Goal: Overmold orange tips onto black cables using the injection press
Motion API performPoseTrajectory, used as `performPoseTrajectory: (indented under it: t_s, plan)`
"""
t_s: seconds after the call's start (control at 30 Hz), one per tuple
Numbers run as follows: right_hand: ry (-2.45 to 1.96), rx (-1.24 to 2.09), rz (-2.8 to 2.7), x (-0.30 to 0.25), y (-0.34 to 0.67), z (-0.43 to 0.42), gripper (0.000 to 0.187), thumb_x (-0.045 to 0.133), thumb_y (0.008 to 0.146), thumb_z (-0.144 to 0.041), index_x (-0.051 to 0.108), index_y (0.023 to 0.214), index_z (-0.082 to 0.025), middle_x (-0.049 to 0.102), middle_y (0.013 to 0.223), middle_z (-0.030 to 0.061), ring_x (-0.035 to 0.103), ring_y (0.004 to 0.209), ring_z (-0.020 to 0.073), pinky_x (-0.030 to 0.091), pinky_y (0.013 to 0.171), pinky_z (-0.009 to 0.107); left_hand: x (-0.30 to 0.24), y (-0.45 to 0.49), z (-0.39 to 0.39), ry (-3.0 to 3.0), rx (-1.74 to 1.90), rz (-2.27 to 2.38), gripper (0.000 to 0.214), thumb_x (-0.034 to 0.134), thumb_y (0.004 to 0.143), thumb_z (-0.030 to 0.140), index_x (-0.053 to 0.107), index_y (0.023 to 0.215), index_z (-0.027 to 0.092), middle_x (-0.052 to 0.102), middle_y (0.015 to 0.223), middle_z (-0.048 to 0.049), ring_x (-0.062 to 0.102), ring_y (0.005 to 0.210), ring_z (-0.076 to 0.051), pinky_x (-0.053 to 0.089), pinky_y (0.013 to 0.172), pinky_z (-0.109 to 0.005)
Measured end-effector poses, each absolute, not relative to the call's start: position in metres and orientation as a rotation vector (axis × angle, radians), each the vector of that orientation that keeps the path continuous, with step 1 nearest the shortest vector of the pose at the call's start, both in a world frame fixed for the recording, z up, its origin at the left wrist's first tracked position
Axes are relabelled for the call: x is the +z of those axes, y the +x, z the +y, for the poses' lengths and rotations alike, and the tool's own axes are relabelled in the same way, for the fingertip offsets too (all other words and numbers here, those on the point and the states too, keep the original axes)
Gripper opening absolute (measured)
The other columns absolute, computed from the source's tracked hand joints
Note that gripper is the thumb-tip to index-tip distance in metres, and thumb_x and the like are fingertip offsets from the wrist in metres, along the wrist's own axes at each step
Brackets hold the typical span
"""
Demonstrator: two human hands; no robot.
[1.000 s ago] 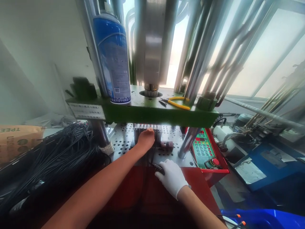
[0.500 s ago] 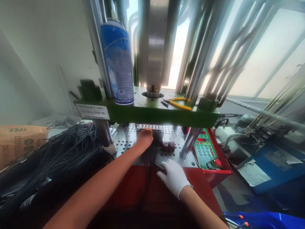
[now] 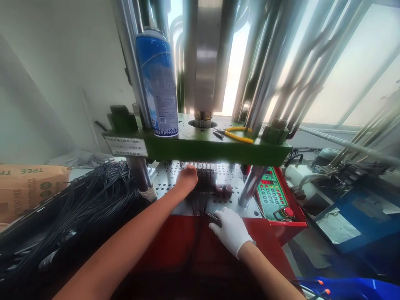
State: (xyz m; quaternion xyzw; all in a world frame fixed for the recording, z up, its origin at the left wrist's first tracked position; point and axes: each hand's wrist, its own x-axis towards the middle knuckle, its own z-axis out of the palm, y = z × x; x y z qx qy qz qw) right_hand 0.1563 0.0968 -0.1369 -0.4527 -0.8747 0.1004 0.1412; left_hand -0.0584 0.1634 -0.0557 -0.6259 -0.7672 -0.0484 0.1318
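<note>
Left hand (image 3: 186, 177), bare, at metal block (image 3: 213, 177): fingers curled; whether gripping, cannot tell. Right hand (image 3: 231, 231), gloved: fingers closed round dark tool (image 3: 214, 218). Black cables (image 3: 195, 216): trailing from block. Apparent step: arranging cables; next move calls for careful alignment.

A pale, plain wall (image 3: 53, 91) fills the left side. At right, a broad window (image 3: 353, 71) (washed nearly white by the light) stands above a slanting pipe (image 3: 350, 145); lower down are a blue cabinet (image 3: 368, 237) and grey floor (image 3: 304, 254).
</note>
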Motion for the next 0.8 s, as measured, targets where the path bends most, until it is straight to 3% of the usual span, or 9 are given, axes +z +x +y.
performPoseTrajectory:
  t_s: [0.37, 0.53, 0.67, 0.73, 0.8]
  plan:
    - [-1.278, 0.416, -2.476, -0.138, 0.161, 0.099, 0.03, 0.051, 0.086, -0.048, 0.064, 0.095, -0.021, 0.059, 0.09, 0.0068, 0.057, 0.087, 0.0236, 0.043, 0.077, 0.035, -0.067, -0.078, 0.158, -1.869, -0.178, -2.215, 0.019, 0.045, 0.088, 0.008, 0.055, 0.104, 0.005, 0.06, 0.093, -0.0117, 0.06, 0.075, -0.017, 0.049, 0.067, -0.03]
    - [-1.256, 0.84, -2.057, -0.105, 0.168, 0.12, 0.035, 0.05, 0.087, -0.046, 0.064, 0.107, -0.021, 0.064, 0.105, 0.0075, 0.06, 0.095, 0.0224, 0.045, 0.088, 0.038, -0.061, -0.088, 0.162, -1.975, -0.285, -2.212, 0.02, 0.041, 0.093, 0.016, 0.058, 0.097, 0.007, 0.062, 0.087, -0.0103, 0.061, 0.076, -0.018, 0.049, 0.071, -0.032]
    - [-0.902, 1.409, -1.541, -0.069, 0.142, 0.158, 0.037, 0.051, 0.081, -0.026, 0.061, 0.115, -0.017, 0.066, 0.11, 0.0092, 0.065, 0.094, 0.0204, 0.052, 0.087, 0.039, -0.051, -0.098, 0.162, -2.051, -0.39, -2.213, 0.03, 0.037, 0.095, 0.025, 0.063, 0.094, 0.01, 0.065, 0.086, -0.0112, 0.062, 0.082, -0.02, 0.048, 0.076, -0.031]
    - [-0.808, 1.355, -1.533, -0.059, 0.112, 0.178, 0.036, 0.044, 0.078, -0.016, 0.063, 0.11, -0.015, 0.068, 0.106, 0.0084, 0.067, 0.093, 0.0166, 0.053, 0.086, 0.035, -0.046, -0.103, 0.154, -2.055, -0.446, -2.218, 0.034, 0.035, 0.095, 0.028, 0.063, 0.101, 0.011, 0.066, 0.092, -0.0131, 0.063, 0.087, -0.021, 0.047, 0.079, -0.03]
    - [-0.854, 1.11, -1.715, -0.05, 0.074, 0.192, 0.032, 0.037, 0.082, -0.019, 0.068, 0.092, -0.013, 0.071, 0.096, 0.0077, 0.066, 0.092, 0.0102, 0.05, 0.088, 0.026, -0.04, -0.109, 0.139, -2.062, -0.489, -2.21, 0.037, 0.034, 0.094, 0.03, 0.063, 0.107, 0.011, 0.067, 0.098, -0.0139, 0.063, 0.091, -0.023, 0.046, 0.082, -0.03]
